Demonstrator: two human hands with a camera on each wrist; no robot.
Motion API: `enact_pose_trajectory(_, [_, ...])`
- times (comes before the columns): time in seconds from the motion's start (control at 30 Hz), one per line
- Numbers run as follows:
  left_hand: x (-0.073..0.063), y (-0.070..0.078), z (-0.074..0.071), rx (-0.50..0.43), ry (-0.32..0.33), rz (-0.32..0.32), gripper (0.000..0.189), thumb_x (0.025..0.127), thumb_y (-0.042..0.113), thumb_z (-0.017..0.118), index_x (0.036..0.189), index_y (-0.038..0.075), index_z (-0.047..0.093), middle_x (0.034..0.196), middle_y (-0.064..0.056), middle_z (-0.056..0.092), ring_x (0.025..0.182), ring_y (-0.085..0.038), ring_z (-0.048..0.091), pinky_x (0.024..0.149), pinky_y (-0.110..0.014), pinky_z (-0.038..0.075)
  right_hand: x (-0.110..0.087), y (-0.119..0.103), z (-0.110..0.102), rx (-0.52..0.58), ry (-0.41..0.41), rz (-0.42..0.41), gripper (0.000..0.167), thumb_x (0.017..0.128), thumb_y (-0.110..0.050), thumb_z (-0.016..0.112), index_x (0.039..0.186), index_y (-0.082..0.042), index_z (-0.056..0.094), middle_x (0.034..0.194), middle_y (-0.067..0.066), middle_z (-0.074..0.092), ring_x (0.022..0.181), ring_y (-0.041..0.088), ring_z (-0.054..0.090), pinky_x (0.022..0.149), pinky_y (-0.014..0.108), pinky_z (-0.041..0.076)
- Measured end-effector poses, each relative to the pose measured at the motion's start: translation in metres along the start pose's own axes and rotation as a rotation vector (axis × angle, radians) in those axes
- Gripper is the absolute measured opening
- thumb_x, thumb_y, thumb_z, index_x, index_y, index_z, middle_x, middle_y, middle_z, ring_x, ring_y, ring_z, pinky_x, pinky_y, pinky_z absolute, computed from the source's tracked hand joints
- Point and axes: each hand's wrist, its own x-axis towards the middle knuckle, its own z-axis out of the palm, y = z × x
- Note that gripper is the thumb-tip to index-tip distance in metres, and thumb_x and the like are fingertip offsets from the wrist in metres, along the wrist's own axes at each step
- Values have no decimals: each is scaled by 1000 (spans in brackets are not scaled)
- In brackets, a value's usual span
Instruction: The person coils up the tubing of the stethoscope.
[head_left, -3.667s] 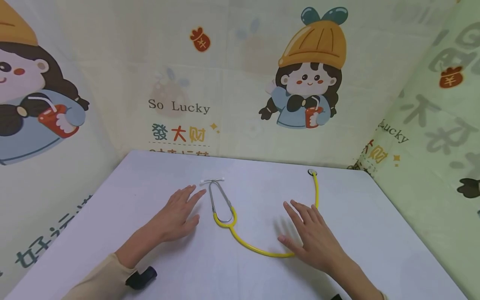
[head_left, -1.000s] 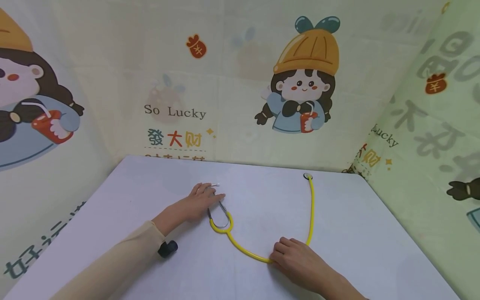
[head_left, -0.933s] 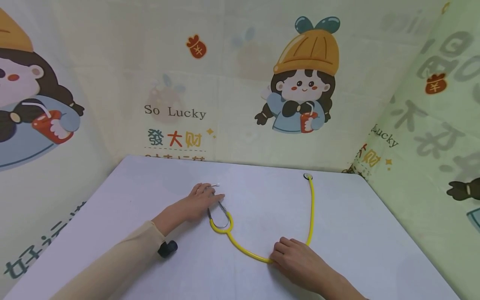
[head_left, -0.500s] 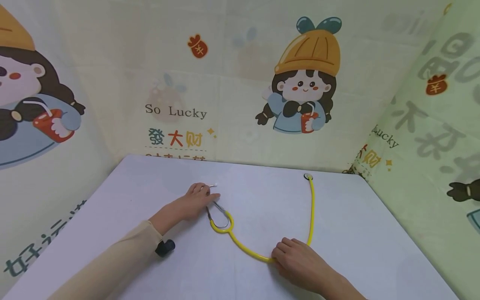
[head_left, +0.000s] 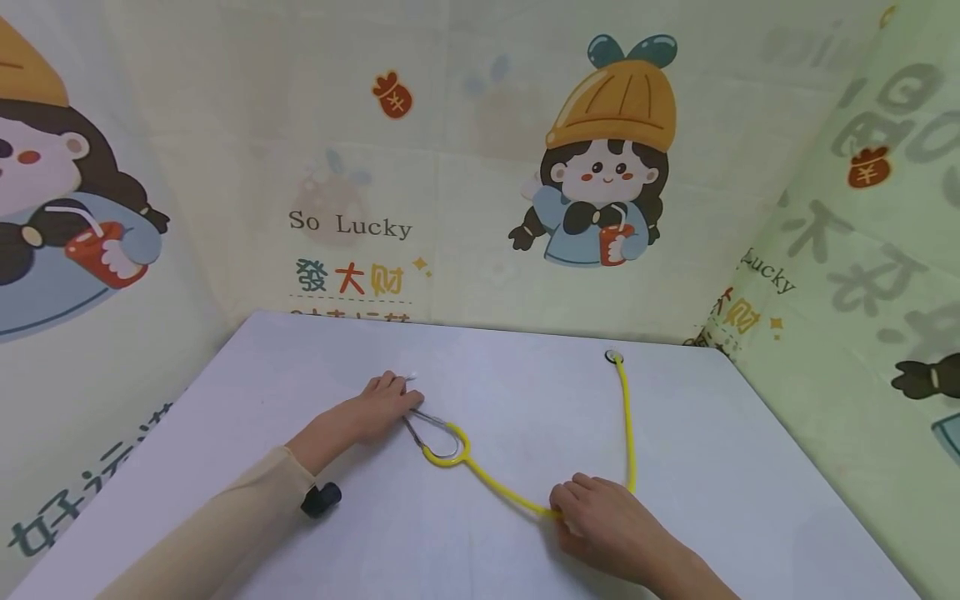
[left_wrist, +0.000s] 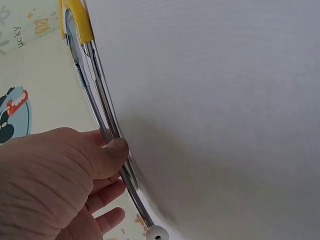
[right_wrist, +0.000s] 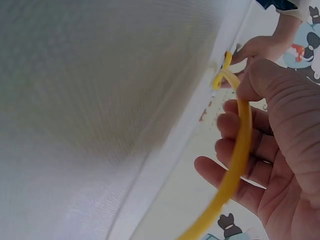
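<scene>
- Compared with the frame 0.5 s ago, the left hand (head_left: 378, 408) has drawn the metal ear tubes (head_left: 427, 419) a little toward the left, so the chrome part now lies more slanted, and the yellow tubing (head_left: 628, 425) bends more sharply at the right hand (head_left: 600, 521).
- Left hand: its thumb and fingers pinch the 2 chrome ear tubes near their top. In the left wrist view the thumb (left_wrist: 111, 156) presses the tubes (left_wrist: 102, 107), and 1 white ear tip (left_wrist: 156, 233) sticks out past the fingers.
- Right hand: its fingers curl around the low bend of the yellow tubing. The right wrist view shows the tubing (right_wrist: 235, 165) running across the palm, under the thumb.
- Stethoscope position: it lies on the white surface (head_left: 750, 467) between the 2 hands. The chest piece (head_left: 613, 357) sits at the far edge, well apart from both hands, and the right hand is the nearer one to it.
- Long axis: from the right hand, 1 stretch of tubing runs straight away toward the far edge, and the other stretch runs up and left to the yellow fork (head_left: 448, 454).
- Room for moving: the surface is bounded by printed cloth walls (head_left: 480, 167) at the far, left and right sides. A small black object (head_left: 321, 499) lies just beside the left sleeve (head_left: 225, 533).
</scene>
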Motion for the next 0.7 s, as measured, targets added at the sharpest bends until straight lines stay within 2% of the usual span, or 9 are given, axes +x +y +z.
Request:
enact_pose_trajectory(0.27, [-9,0,-2,-14,-45,-25,44,100,1,62,141,13,56,121,-16,56,118,-32,47,104,-52,42,1,3,0,-17,207,-45,25,74,-12,78,86,-22,57,71,-18,49,62,-3,34,54,13,31])
enact_pose_trajectory(0.4, [-14,0,-2,21,-57,-6,47,97,1,66,141,14,57,116,-13,56,113,-30,48,100,-48,45,1,5,1,-48,288,-81,29,71,-14,81,85,-23,57,68,-17,50,59,-5,30,52,11,25])
enact_pose_trajectory(0.5, [-17,0,0,42,-48,15,48,97,2,67,142,15,57,109,-8,52,107,-25,46,95,-43,46,2,6,2,-60,333,-102,31,68,-14,81,86,-24,56,65,-17,49,58,-6,27,51,10,22])
enact_pose_trajectory(0.7, [-22,-1,7,74,23,71,48,97,3,67,142,16,57,100,-1,45,101,-19,43,89,-37,44,3,6,0,-76,395,-127,31,67,-15,81,85,-23,57,61,-19,44,56,-6,23,51,9,18])
